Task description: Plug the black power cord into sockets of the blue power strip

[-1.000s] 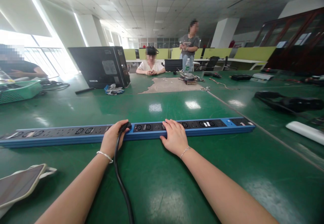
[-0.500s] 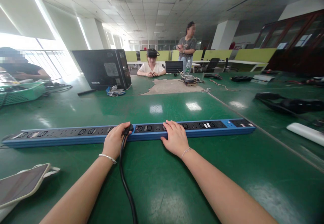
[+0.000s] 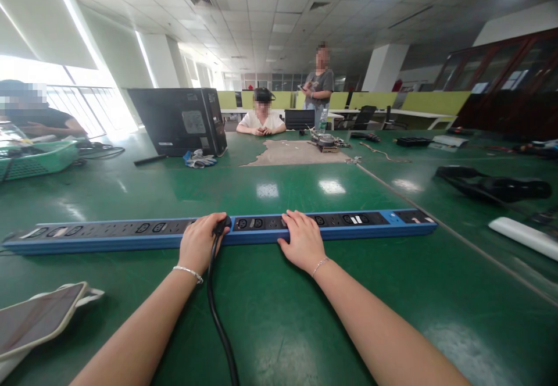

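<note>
A long blue power strip [image 3: 257, 237] with black sockets lies across the green table in front of me. My left hand [image 3: 198, 243] is closed around a black plug [image 3: 224, 224] at the strip, left of its middle. From the plug a thick black cord [image 3: 213, 293] runs down toward me. Whether the plug sits fully in a socket is hidden by my fingers. My right hand [image 3: 303, 242] grips the strip right of the middle, fingers over its top and thumb against the near side.
A phone [image 3: 41, 319] lies at the near left. Behind the strip stand a black computer case [image 3: 174, 121], gloves [image 3: 199, 159] and a green basket [image 3: 41, 159]. A white bar [image 3: 525, 235] and a black strap-like item [image 3: 492, 183] lie right. Other people are beyond the table.
Both hands keep their places on the plug and the strip. The view has shifted slightly, and the standing person in the background has turned.
</note>
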Motion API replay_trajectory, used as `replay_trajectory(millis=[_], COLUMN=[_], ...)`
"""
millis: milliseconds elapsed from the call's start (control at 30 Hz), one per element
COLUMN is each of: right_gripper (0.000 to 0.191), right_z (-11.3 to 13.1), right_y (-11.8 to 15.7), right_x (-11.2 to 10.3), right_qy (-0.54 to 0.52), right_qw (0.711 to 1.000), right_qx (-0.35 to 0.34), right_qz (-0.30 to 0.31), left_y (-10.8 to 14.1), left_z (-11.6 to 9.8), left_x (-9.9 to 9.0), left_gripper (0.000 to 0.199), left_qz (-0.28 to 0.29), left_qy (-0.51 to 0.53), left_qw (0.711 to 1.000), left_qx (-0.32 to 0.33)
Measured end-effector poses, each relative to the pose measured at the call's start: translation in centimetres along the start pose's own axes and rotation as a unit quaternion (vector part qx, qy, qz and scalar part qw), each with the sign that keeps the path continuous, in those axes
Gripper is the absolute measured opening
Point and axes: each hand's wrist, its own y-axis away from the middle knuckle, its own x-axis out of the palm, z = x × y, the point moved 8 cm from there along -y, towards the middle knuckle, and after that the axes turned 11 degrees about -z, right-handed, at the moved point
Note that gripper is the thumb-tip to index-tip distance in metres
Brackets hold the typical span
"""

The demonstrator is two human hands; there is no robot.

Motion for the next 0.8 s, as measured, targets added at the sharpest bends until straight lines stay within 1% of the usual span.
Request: replay_trajectory(millis=[167, 267, 433, 567, 600, 667, 767, 800], right_gripper=[0.054, 0.053, 0.054, 0.053, 0.053, 0.053, 0.053, 0.053], right_z=[0.0, -0.1, -0.1, -0.1, -0.1, -0.1, -0.1, -0.1], right_y=[0.0, 0.0, 0.0, 0.0, 0.0, 0.0, 0.0, 0.0], right_x=[0.1, 0.1, 0.1, 0.0, 0.0, 0.1, 0.1, 0.1], right_qy=[-0.001, 0.0, 0.0, 0.006, 0.007, 0.008, 0.008, 0.008], right_qw=[1.0, 1.0, 1.0, 1.0, 1.0, 1.0, 1.0, 1.0], right_qx=[-0.002, -0.002, -0.005, -0.006, -0.006, -0.006, -0.008, -0.009], right_qz=[0.001, 0.001, -0.001, -0.006, -0.006, -0.006, -0.007, -0.008], left_y=[0.1, 0.2, 0.3, 0.5, 0.4, 0.2, -0.1, -0.2], left_z=[-0.5, -0.6, -0.2, 0.1, 0.0, 0.2, 1.8, 2.4], left_x=[-0.2, 0.0, 0.4, 0.8, 0.7, -0.2, -2.8, -3.5], left_gripper=[0.031, 0.031, 0.031, 0.03, 0.029, 0.028, 0.03, 0.031], left_qz=[-0.007, -0.001, 0.005, -0.009, -0.021, -0.07, -0.185, -0.198], left_qy=[0.023, 0.028, 0.04, 0.07, 0.082, 0.106, 0.112, 0.108], left_qw=[1.0, 1.0, 0.999, 0.997, 0.996, 0.992, 0.972, 0.969], left_qx=[0.009, 0.008, 0.008, 0.015, 0.015, -0.006, -0.09, -0.103])
